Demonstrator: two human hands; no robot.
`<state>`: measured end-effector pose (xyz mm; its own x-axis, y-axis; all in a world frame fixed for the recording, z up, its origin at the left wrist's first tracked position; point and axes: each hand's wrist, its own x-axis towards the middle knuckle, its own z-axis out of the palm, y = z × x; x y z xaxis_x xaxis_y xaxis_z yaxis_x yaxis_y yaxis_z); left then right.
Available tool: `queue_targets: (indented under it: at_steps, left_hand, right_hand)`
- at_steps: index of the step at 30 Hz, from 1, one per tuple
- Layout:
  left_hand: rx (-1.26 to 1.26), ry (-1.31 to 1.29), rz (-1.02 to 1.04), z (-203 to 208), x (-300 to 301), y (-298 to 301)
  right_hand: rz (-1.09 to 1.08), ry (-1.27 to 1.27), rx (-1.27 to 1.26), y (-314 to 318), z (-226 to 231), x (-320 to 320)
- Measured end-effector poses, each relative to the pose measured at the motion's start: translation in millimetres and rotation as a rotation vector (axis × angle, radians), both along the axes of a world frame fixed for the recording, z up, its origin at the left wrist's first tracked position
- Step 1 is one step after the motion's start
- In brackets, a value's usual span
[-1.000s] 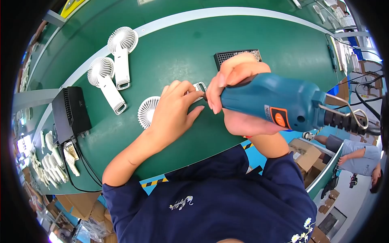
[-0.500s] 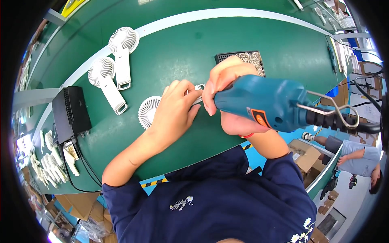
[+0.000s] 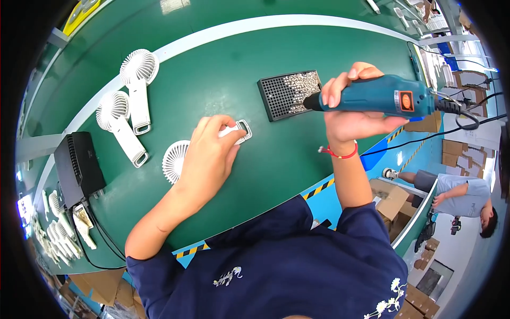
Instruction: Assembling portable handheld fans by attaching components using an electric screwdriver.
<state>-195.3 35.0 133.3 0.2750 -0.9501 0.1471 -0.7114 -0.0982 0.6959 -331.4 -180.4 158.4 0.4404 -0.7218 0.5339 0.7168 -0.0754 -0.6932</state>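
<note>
My left hand is closed around the handle of a white handheld fan lying on the green table. The fan's round grille sticks out on one side of the hand and its wire loop on the other. In my right hand is a teal electric screwdriver, held nearly level with its cord trailing right. Its dark tip is over the screws in a black perforated tray. Whether the tip touches a screw is too small to tell.
Two more white fans lie at the back left. Beside them stands a black power box with cables. Many white fan parts are heaped at the left edge. A person is at the right, past cardboard boxes.
My right hand has carried the screwdriver up and right, from the fan's handle to the screw tray. My left hand still holds the fan in place.
</note>
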Motion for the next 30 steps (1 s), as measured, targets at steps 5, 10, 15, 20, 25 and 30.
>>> queue_targets:
  at_steps: [5, 10, 15, 20, 25, 30]
  left_hand:
    - [0.007, -0.016, 0.003, -1, 0, -1]
    - [0.003, -0.017, -0.001, -1, 0, -1]
    - [-0.176, 0.086, 0.059, 10, 2, -2]
    - [-0.269, 0.144, 0.009, 17, 5, -7]
    - [-0.271, 0.209, -0.069, 9, 3, -2]
    - [-0.255, 0.3, -0.048, 2, 2, -1]
  right_hand:
    - [-0.009, 0.043, 0.036, 0, -6, -2]
    - [0.016, 0.031, 0.051, -1, -10, -5]
    - [0.076, -0.035, 0.035, 14, 17, -5]
    - [0.379, -0.152, 0.081, 34, 58, -4]
    - [0.552, -0.122, 0.051, 43, 46, 8]
    - [0.547, -0.132, 0.08, 44, 34, 13]
